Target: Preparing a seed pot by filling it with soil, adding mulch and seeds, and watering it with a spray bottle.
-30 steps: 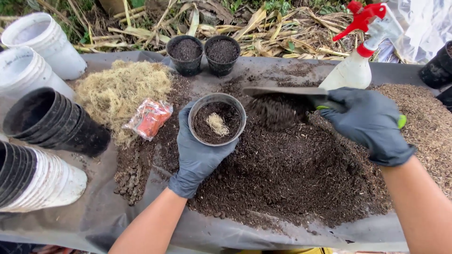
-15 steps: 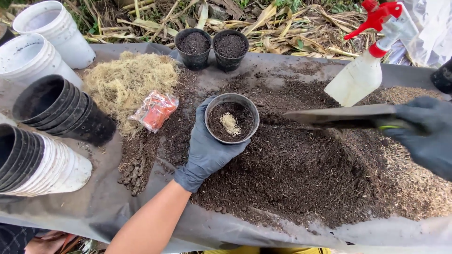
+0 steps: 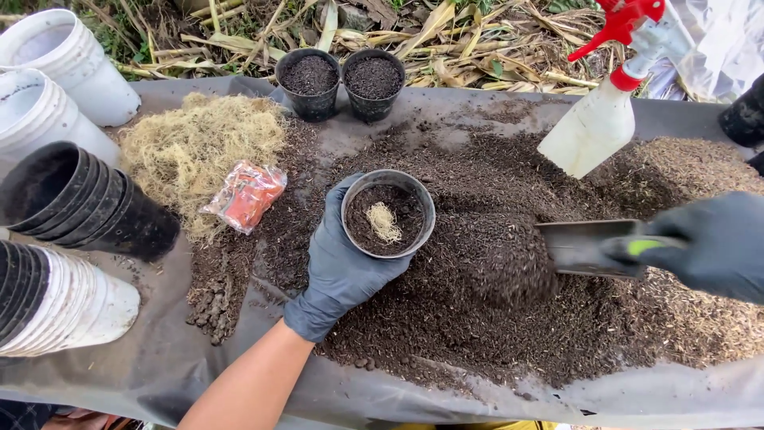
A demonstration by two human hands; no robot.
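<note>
A: We have our left hand (image 3: 338,263), in a dark glove, wrapped around a small black pot (image 3: 388,213) from below and from its left side. The pot is part full of dark soil with a pale tuft of fibre (image 3: 385,222) lying in the middle.

B: And our right hand (image 3: 712,245), gloved the same way, is clenched on the green-trimmed handle of a scoop (image 3: 593,247). The blade points left and is pushed into the soil heap (image 3: 493,287), so its tip is buried (we cannot see how deep).

A: Where does the pot sit against the heap?

B: Just at the heap's upper left edge, near the scoop's buried end but not touching it. The heap spreads over the grey sheet covering the desk (image 3: 175,358).

A: Left of the pot we see an orange packet (image 3: 245,196) lying beside a mound of dry straw-coloured moss (image 3: 199,151). Behind, at the far edge, stand two filled black pots (image 3: 341,80) side by side.

B: A white spray bottle (image 3: 597,119) with a red trigger leans at the upper right. On the far left lie stacks of empty black pots (image 3: 79,203) and white pots (image 3: 64,72), tipped on their sides.
</note>
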